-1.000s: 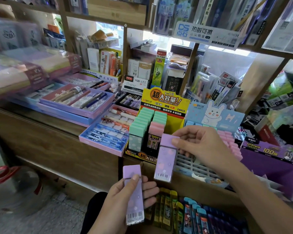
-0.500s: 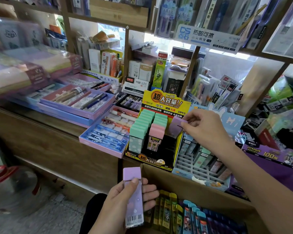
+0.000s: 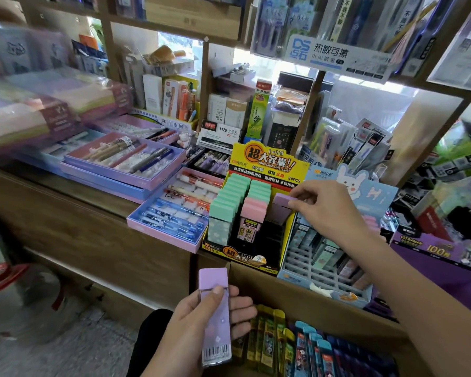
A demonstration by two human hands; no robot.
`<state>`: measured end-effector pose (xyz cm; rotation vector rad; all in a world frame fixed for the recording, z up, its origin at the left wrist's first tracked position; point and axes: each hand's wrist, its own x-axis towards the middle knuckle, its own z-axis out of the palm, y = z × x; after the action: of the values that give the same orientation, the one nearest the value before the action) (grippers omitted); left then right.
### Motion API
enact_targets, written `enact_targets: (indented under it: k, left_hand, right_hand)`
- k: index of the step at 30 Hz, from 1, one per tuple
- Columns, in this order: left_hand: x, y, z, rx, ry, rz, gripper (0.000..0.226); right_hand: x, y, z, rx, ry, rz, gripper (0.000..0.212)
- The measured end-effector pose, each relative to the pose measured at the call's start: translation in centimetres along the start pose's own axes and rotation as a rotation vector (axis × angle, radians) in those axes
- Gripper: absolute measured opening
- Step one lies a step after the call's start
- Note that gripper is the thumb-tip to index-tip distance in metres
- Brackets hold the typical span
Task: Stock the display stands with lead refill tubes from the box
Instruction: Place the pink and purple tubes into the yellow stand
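purple lead refill tube [image 3: 282, 210] partly in back slot, right column of yellow display stand [image 3: 267, 161]; our right hand [image 3: 326, 210] pinches its top | second purple tube [image 3: 215, 317] upright in left hand [image 3: 201, 322], thumb on its face, fingers curled behind | we judge early-to-mid: green column looks full, middle and right columns show empty slots, cardboard box [image 3: 310, 297] holds many more tubes

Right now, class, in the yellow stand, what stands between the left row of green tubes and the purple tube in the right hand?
The head view shows the middle row: pink tubes in front, green tubes behind.
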<state>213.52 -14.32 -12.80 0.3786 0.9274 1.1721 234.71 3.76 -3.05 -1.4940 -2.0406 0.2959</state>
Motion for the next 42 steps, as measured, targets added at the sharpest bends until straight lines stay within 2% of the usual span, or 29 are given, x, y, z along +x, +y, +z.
enact_targets:
  k: [2, 7, 10, 14, 18, 24, 28, 33, 38, 42]
  left_hand:
    - [0.0, 0.0, 0.0, 0.001, 0.0, 0.002, 0.044]
    - [0.1, -0.2, -0.1, 0.008, 0.0, 0.01, 0.044]
    - [0.1, -0.2, -0.1, 0.007, -0.001, 0.016, 0.044]
    - [0.2, -0.3, -0.1, 0.002, -0.005, 0.012, 0.043]
    - [0.4, -0.4, -0.2, -0.013, -0.007, -0.006, 0.044]
    - [0.5, -0.5, -0.3, -0.018, -0.016, -0.015, 0.045]
    - [0.4, -0.4, -0.3, -0.016, -0.017, -0.015, 0.046]
    - [0.4, -0.5, -0.3, -0.026, -0.026, 0.003, 0.047]
    - [0.4, -0.6, -0.1, -0.034, -0.056, 0.055, 0.045]
    - [0.5, -0.7, 0.1, 0.064, -0.026, 0.148, 0.041]
  right_hand:
    - [0.1, 0.2, 0.2, 0.017, 0.012, -0.012, 0.012]
    - [0.5, 0.0, 0.5, -0.114, 0.049, -0.101, 0.007]
    - [0.7, -0.4, 0.5, -0.249, 0.06, -0.153, 0.013]
    - [0.9, -0.8, 0.8, -0.377, -0.018, -0.164, 0.024]
    - [0.9, -0.7, 0.9, -0.412, -0.047, -0.126, 0.03]
    - [0.8, -0.4, 0.9, -0.385, -0.037, -0.114, 0.027]
    - [0.3, -0.2, 0.6, -0.292, -0.016, -0.109, 0.024]
    - [-2.6, -0.5, -1.1, 0.029, 0.097, -0.03, 0.011]
    - [-8.0, -0.4, -3.0, 0.359, 0.026, 0.074, 0.013]
    - [-13.1, 1.1, -3.3, 0.452, -0.07, 0.119, 0.019]
